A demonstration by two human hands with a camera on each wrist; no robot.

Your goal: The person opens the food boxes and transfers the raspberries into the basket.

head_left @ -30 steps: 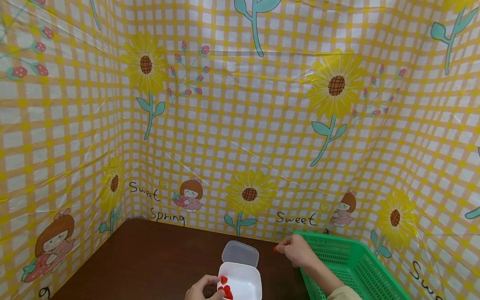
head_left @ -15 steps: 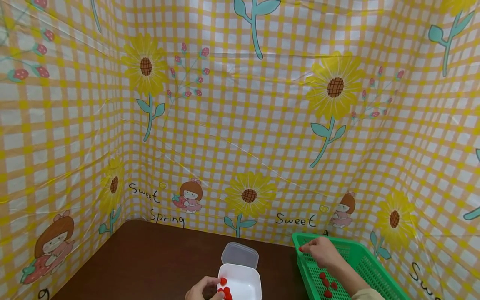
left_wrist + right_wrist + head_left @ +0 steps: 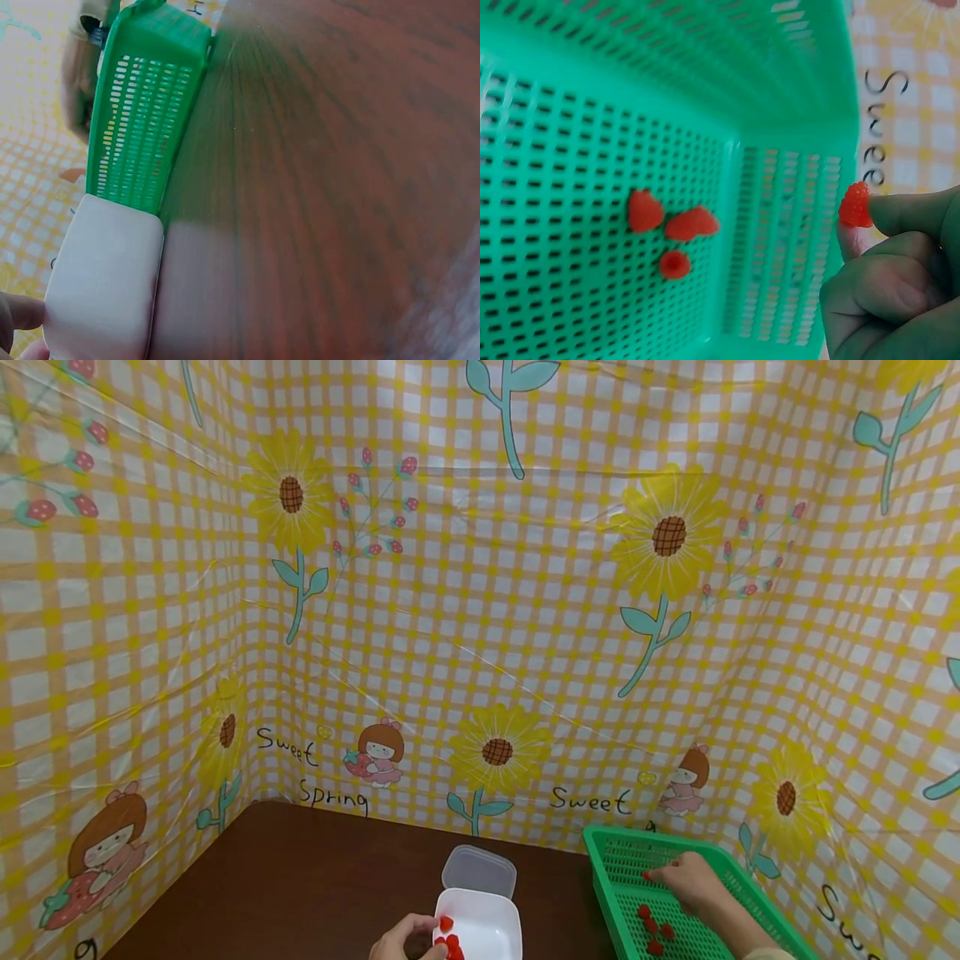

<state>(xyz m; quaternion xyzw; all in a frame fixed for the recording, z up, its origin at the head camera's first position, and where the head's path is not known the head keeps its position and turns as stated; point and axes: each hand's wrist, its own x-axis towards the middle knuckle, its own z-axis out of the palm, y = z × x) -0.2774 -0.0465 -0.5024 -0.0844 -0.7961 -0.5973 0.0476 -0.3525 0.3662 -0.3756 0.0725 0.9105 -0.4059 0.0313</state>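
Between thumb and index finger, my right hand (image 3: 692,882) pinches a red raspberry (image 3: 856,205) over the green basket (image 3: 611,893). Several raspberries (image 3: 645,211) lie together on the basket's slotted floor. My left hand (image 3: 403,937) grips the left wall of a small white plastic box (image 3: 491,923), the thumb reaching over its rim. Several red raspberries (image 3: 446,923) sit in the box near that thumb. In the left wrist view the box's plain outer side (image 3: 105,277) shows, with a fingertip (image 3: 27,311) against its edge.
A translucent lid (image 3: 480,872) lies on the dark brown table (image 3: 330,868) just behind the box. Checked cloth (image 3: 465,610) with sunflowers walls in the back and both sides. The basket's far rim stands close to the cloth.
My right hand has carried the raspberry rightward from beside the lid to over the basket, exposing the raspberries inside it. The left hand and box stay in place.
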